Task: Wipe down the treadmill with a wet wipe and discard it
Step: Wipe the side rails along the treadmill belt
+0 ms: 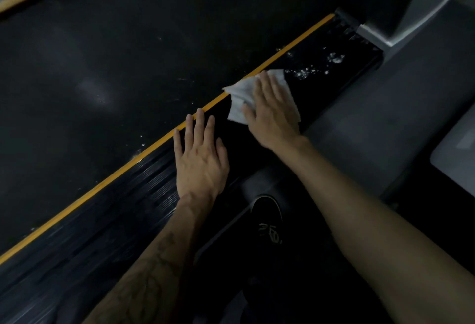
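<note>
the wet wipe [259,94] lies flat on the treadmill's black side rail [154,184], pressed under the right hand [272,110], fingers straight. the left hand [200,159] rests open on the rail beside it. white specks [308,71] remain ahead, so wiping looks unfinished; discarding is still to come.

A crumpled white wet wipe [246,97] lies flat on the treadmill's [321,66] black side rail, beside its yellow stripe; wet specks glisten just beyond it.
</note>
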The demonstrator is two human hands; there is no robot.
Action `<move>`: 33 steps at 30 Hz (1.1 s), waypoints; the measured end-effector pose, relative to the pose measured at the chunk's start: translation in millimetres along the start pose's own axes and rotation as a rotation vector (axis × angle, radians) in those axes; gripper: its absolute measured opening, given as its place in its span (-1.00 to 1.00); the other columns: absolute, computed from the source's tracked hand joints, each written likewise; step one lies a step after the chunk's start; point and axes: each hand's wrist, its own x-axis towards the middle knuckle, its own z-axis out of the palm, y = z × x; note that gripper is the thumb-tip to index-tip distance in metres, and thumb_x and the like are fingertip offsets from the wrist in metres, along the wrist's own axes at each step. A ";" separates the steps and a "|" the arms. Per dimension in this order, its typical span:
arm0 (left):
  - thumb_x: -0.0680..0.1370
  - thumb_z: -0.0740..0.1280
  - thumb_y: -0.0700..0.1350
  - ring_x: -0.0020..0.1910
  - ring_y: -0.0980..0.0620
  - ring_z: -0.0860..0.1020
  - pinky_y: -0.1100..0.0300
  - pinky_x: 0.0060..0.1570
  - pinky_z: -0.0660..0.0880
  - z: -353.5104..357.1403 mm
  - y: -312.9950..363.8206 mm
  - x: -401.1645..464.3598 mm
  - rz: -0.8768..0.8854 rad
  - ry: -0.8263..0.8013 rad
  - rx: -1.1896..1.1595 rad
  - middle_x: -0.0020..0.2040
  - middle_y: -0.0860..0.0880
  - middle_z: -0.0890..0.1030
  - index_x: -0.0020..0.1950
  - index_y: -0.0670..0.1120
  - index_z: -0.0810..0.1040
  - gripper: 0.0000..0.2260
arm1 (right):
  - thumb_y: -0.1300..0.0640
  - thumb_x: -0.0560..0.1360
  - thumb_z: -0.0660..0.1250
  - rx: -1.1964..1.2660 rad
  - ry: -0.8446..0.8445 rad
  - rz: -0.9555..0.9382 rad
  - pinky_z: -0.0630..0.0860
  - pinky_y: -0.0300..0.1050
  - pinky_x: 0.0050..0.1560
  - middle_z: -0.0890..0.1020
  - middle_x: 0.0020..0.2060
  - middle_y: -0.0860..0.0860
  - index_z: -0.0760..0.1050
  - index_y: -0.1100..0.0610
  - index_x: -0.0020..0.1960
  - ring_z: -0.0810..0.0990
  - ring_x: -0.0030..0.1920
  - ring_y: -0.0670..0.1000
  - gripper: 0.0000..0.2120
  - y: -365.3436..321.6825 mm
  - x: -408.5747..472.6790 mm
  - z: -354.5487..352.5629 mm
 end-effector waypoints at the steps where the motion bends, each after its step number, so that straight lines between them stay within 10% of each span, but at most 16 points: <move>1: 0.71 -0.12 0.08 0.68 0.00 -0.13 -0.14 0.63 -0.12 0.6 -0.6 0.5 0.001 -0.001 0.003 0.70 -0.03 0.00 0.68 -0.04 0.14 -0.46 | -0.18 0.70 -0.16 0.008 0.002 -0.023 -0.16 0.04 0.64 -0.04 0.66 0.18 -0.06 0.26 0.66 -0.11 0.66 0.10 -0.31 -10.0 -7.7 5.8; 33: 0.71 -0.16 0.16 0.67 -0.06 -0.19 -0.20 0.62 -0.14 0.7 -1.5 0.7 0.035 -0.048 0.038 0.70 -0.05 -0.07 0.70 0.01 0.05 -0.44 | -0.09 0.74 -0.08 0.062 0.129 0.082 -0.17 -0.03 0.62 0.06 0.65 0.18 0.04 0.27 0.65 -0.03 0.66 0.08 -0.39 13.9 -21.2 7.7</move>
